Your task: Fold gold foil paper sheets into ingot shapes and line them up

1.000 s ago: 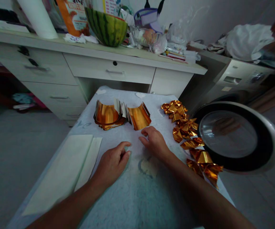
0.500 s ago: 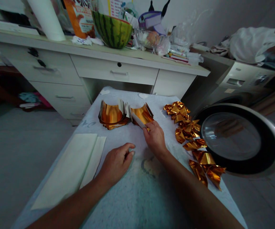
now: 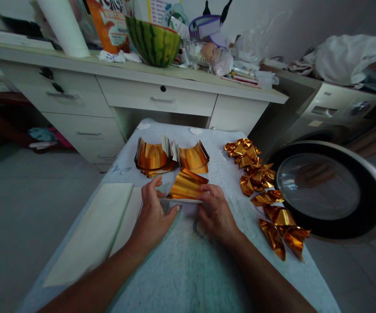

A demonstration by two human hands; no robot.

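A curved gold foil sheet [image 3: 188, 184] with a pale lower edge is raised just in front of the foil stacks. My right hand [image 3: 218, 213] pinches it at its right end, thumb below and fingers on top. At its left end is my left hand [image 3: 151, 213], thumb and forefinger spread apart around the corner; whether it touches the sheet is hard to tell. Behind lie two curled stacks of gold foil sheets, a left stack [image 3: 153, 156] and a right stack [image 3: 193, 158], their pale undersides showing at the turned-up edges.
Folded gold foil pieces [image 3: 257, 174] run down the cloth-covered table's right side. Folded pale sheets [image 3: 93, 226] lie at the left. A washing machine door [image 3: 324, 187] stands open beside the table. The white desk [image 3: 181, 98] behind holds a cut watermelon [image 3: 153, 43] and packets.
My right hand has brought a foil sheet from the right stack toward me and turned it crosswise. My left hand has moved up to its left end, thumb and forefinger spreading.
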